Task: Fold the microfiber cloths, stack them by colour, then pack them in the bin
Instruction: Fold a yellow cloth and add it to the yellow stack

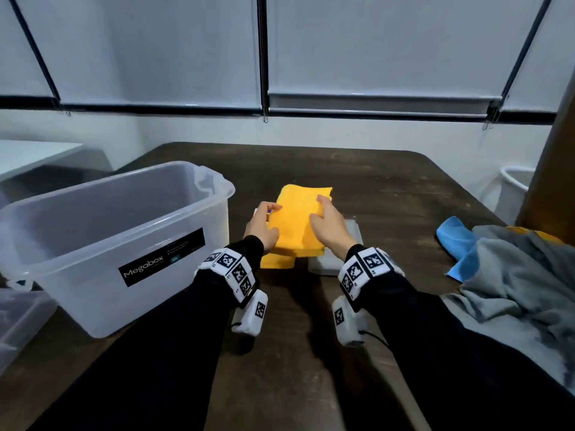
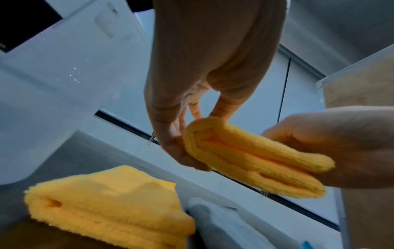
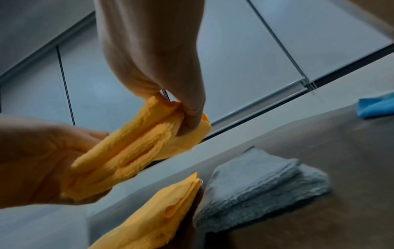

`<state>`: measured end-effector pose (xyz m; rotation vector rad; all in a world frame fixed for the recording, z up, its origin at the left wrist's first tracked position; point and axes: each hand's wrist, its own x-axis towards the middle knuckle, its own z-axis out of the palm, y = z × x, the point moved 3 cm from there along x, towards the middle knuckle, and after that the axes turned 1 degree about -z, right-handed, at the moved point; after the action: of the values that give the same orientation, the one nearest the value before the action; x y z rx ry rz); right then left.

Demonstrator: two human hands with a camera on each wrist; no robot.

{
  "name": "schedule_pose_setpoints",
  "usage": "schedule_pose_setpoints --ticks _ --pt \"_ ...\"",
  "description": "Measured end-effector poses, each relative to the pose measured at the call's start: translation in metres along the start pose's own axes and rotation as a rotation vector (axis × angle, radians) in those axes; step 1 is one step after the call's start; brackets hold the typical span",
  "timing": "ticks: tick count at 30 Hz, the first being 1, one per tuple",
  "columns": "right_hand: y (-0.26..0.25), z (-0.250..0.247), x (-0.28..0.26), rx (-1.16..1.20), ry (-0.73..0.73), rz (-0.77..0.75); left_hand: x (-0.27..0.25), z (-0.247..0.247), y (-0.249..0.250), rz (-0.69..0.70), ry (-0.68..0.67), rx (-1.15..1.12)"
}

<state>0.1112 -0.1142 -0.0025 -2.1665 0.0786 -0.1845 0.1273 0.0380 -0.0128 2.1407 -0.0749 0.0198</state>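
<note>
1. Dark wooden table [image 1: 389, 194] fills the room's middle.
2. Clear bin [image 1: 109, 231] stands at left.
3. Folded yellow cloth [image 1: 295, 219], held above another yellow cloth [image 2: 106, 207].
4. Left hand [image 1: 261, 225] and right hand [image 1: 329, 227] pinch its edges.

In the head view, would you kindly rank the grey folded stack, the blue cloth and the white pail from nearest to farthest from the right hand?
Measured from the right hand:
1. Grey folded stack, directly beneath and beside the wrist.
2. Blue cloth, on the table to the right, at the edge of the unfolded pile.
3. White pail, off the table at the far right.
</note>
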Motion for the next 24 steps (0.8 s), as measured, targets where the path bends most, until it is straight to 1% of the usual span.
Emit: schedule_pose_setpoints --ticks 3,5,6,7,8,10,11,13,16,17,18,19,21,22,23,24 --pt "-0.001 0.022 0.025 0.040 -0.053 -0.041 0.014 -0.006 -0.009 0.076 0.184 0.043" --pt "0.000 0.034 0.038 0.102 -0.043 -0.031 0.025 -0.006 -0.019 0.076 0.265 0.088" --pt "0.003 0.042 0.042 0.141 -0.054 -0.011 0.030 -0.005 -0.025 0.047 0.277 0.129" --pt "0.009 0.051 0.047 0.171 -0.086 0.018 0.034 -0.002 -0.033 -0.008 0.254 0.176" --pt "0.017 0.062 0.050 0.168 -0.135 0.061 0.037 0.001 -0.041 -0.086 0.191 0.222" --pt "0.037 0.080 0.053 0.035 -0.242 0.161 0.039 0.005 -0.055 -0.237 0.028 0.277" --pt "0.044 0.085 0.054 -0.039 -0.264 0.194 0.039 0.006 -0.057 -0.277 -0.023 0.284" --pt "0.047 0.087 0.057 -0.082 -0.241 0.188 0.041 0.003 -0.058 -0.283 -0.036 0.302" --pt "0.033 0.081 0.062 -0.052 -0.194 0.112 0.047 -0.001 -0.055 -0.196 0.078 0.361" --pt "0.030 0.082 0.064 -0.053 -0.206 0.103 0.047 -0.002 -0.055 -0.176 0.107 0.378" --pt "0.029 0.085 0.063 -0.073 -0.241 0.111 0.048 -0.002 -0.057 -0.170 0.105 0.402" --pt "0.030 0.087 0.061 -0.111 -0.289 0.139 0.048 -0.001 -0.059 -0.181 0.056 0.451" --pt "0.036 0.091 0.057 -0.141 -0.356 0.194 0.044 0.003 -0.064 -0.224 -0.113 0.592" --pt "0.038 0.090 0.055 -0.113 -0.358 0.197 0.042 0.004 -0.066 -0.233 -0.170 0.648" --pt "0.039 0.089 0.054 -0.072 -0.329 0.188 0.040 0.003 -0.067 -0.239 -0.199 0.677" --pt "0.040 0.086 0.051 -0.034 -0.268 0.186 0.039 0.002 -0.067 -0.239 -0.209 0.689"
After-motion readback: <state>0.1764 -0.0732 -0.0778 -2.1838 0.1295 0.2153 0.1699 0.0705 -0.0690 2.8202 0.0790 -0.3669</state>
